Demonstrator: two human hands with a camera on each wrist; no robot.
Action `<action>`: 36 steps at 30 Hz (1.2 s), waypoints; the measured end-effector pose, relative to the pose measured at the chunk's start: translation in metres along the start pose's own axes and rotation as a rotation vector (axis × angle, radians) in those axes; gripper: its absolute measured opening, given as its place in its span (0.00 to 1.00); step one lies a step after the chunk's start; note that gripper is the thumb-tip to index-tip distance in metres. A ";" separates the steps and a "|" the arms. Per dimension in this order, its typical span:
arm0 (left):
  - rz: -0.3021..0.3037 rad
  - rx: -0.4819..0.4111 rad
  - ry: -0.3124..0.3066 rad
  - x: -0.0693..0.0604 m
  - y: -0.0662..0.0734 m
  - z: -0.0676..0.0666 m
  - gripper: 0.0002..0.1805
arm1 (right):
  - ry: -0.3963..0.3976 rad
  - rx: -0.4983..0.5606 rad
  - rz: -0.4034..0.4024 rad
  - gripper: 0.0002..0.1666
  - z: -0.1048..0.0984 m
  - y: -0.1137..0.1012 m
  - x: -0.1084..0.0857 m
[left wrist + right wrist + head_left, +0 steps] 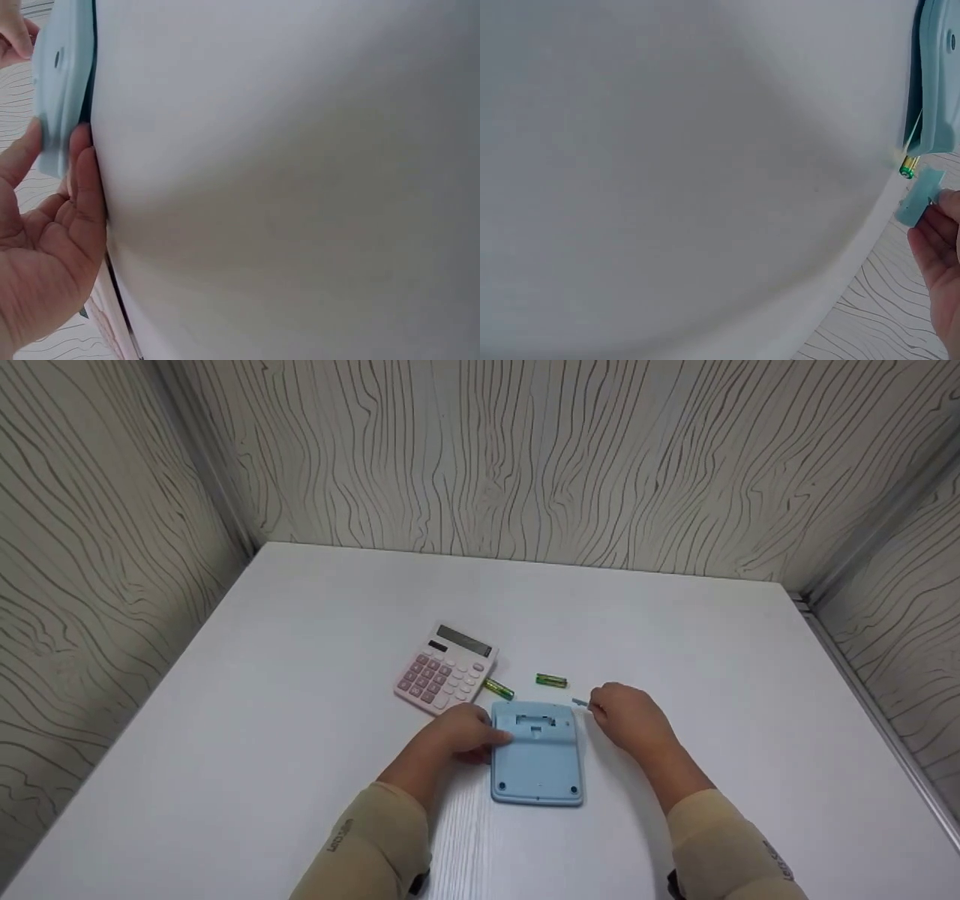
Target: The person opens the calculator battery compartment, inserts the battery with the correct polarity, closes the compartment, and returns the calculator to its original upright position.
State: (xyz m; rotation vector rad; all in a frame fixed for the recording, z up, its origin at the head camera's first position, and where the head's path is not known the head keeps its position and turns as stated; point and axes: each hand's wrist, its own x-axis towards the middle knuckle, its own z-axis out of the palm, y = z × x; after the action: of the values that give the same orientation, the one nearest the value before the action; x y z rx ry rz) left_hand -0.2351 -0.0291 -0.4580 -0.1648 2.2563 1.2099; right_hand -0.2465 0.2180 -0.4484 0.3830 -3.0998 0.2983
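A light blue calculator point(536, 769) lies face down on the table, its battery compartment point(535, 721) uncovered near the far end. My left hand point(466, 731) grips its left edge, thumb on the back and fingers at the side, as the left wrist view also shows. Just right of the calculator, my right hand point(628, 718) pinches a small light blue battery cover point(921, 196) between thumb and fingers. Two green batteries lie beyond the calculator: one battery point(552, 681) near its far right corner, the other battery point(499, 688) by its far left corner.
A pink and white calculator point(448, 669) lies face up to the left, close to the left-hand battery. The white table point(300, 660) ends at a wood-patterned wall point(487, 465) at the back, with similar panels on both sides.
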 end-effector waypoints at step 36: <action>0.021 0.007 0.003 -0.001 -0.002 -0.001 0.16 | -0.090 -0.011 0.012 0.12 0.012 0.007 -0.003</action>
State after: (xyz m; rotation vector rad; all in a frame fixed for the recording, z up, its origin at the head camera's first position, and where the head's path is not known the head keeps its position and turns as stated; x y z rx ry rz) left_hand -0.2340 -0.0308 -0.4584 -0.1404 2.2705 1.2134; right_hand -0.2447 0.2234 -0.4614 0.3887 -3.1908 0.2711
